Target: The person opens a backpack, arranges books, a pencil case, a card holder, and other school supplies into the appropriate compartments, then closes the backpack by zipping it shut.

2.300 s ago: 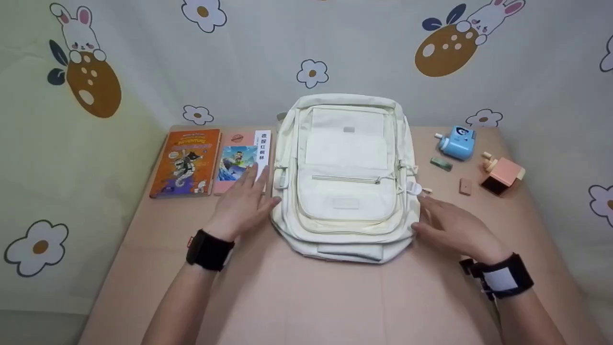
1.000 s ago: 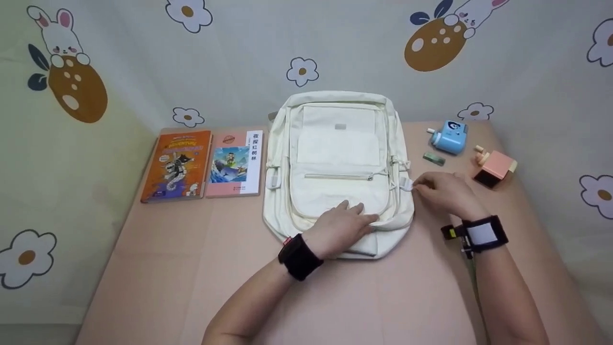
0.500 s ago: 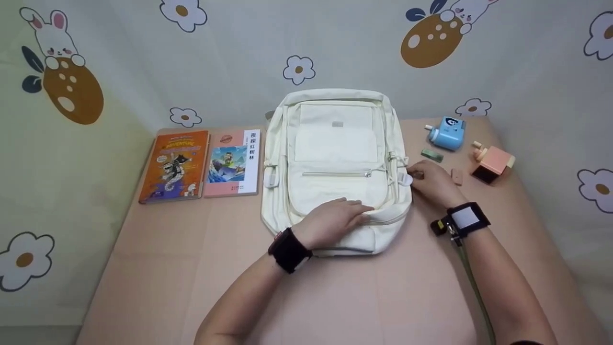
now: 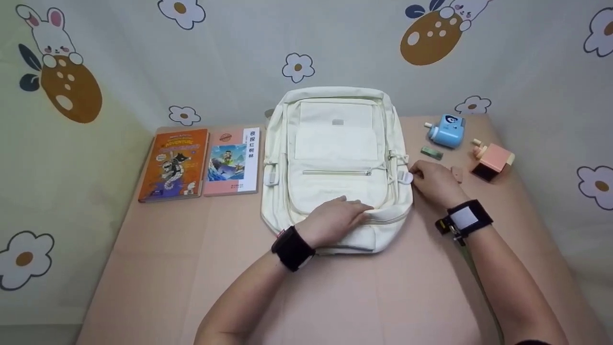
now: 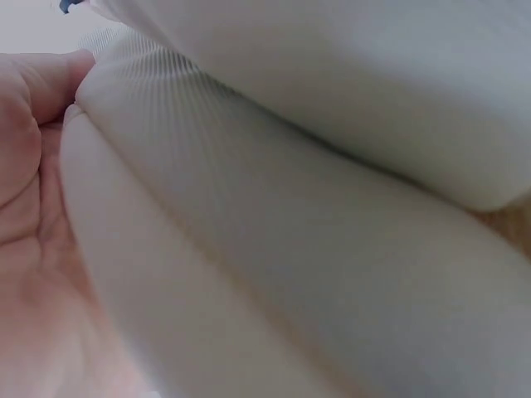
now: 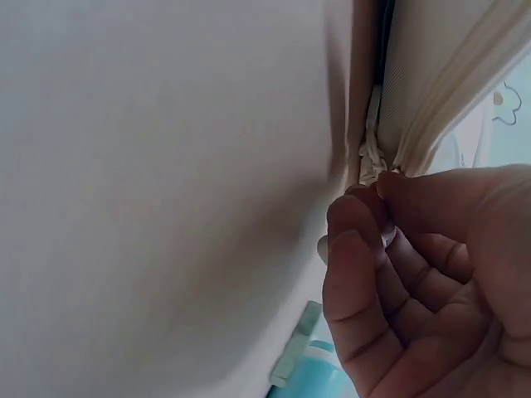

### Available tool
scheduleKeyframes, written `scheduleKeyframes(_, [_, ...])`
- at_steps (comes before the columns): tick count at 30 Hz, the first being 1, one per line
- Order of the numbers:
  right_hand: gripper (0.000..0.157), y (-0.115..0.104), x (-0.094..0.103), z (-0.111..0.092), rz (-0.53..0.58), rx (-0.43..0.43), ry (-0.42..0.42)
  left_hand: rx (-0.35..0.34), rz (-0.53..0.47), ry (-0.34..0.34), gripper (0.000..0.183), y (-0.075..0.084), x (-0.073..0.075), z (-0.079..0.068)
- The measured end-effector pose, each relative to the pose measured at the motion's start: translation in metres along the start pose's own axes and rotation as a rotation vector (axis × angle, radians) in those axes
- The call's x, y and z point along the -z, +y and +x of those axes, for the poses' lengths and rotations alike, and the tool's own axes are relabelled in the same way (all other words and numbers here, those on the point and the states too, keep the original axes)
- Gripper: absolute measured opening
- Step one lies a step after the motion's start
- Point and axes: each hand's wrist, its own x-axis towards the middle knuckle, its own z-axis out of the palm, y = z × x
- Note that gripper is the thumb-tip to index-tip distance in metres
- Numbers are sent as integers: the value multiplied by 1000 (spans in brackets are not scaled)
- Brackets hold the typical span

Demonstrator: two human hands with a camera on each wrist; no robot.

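Note:
A cream backpack [image 4: 337, 143] lies front up on the table. My left hand [image 4: 333, 221] lies across its lower front, fingers over the front pocket and thumb below, gripping the pocket's lower edge. In the left wrist view, a pale fabric fold [image 5: 207, 274] runs into this hand. At the bag's right side, my right hand [image 4: 437, 182] has thumb and fingertips together beside the white side buckle [image 4: 404, 178]. The right wrist view shows it pinching a cord zipper pull [image 6: 372, 157], mostly hidden by the fingers.
Left of the bag lie an orange book [image 4: 173, 165] and a pink-and-white book [image 4: 232, 163]. On the right are a blue pencil sharpener [image 4: 448, 132], a pink pencil sharpener [image 4: 493, 160], a green eraser [image 4: 432, 153] and a partly hidden pinkish eraser [image 4: 457, 174].
My left hand has crossed from beside the books onto the bag's lower front, and its fingers have drawn together. My right hand has moved up along the bag's side and closed its fingertips.

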Motion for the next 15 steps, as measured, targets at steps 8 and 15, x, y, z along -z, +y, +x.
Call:
scheduleKeyframes(8, [15, -9, 8, -11, -90, 17, -20, 10, -11, -3, 42, -2, 1, 2])
scheduleKeyframes(15, [13, -14, 13, -24, -137, 37, -48, 17, -11, -9, 42, 0, 3, 0])
